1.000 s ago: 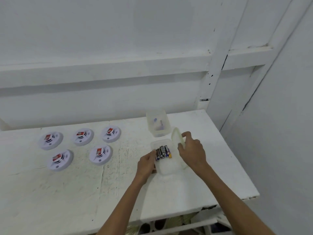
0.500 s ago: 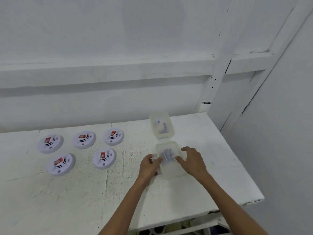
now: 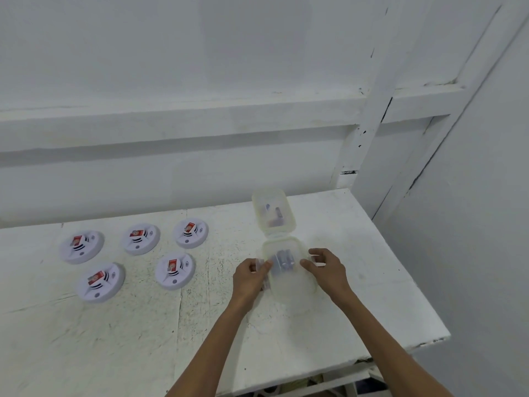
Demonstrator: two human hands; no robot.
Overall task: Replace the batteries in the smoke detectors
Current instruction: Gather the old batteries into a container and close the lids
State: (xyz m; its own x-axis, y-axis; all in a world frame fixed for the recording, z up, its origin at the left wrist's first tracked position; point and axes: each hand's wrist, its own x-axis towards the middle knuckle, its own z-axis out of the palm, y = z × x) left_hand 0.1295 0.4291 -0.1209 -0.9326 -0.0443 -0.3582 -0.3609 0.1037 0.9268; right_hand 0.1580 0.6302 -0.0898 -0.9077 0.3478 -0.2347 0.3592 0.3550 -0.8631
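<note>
On the left of the white table [image 3: 143, 325] lie five round white smoke detectors [image 3: 140, 239], faces up. Further right, the left hand [image 3: 252, 277] pinches the left latch of the clear plastic battery box [image 3: 286, 298]. Its lid [image 3: 290, 282], raised a second ago, now lies on it. The long axis of the box points toward the wall [image 3: 171, 67]. The right hand [image 3: 326, 270] grips its right edge.

On the white surface [image 3: 357, 296], the left grip [image 3: 248, 277] and right grip [image 3: 326, 272] pinched the side clips of the lidded battery box [image 3: 289, 287], at its 9 and 3 o'clock. A second box [image 3: 273, 210] sat just beside it at 12 o'clock. Five smoke detectors [image 3: 175, 270] lay toward 9 o'clock.
</note>
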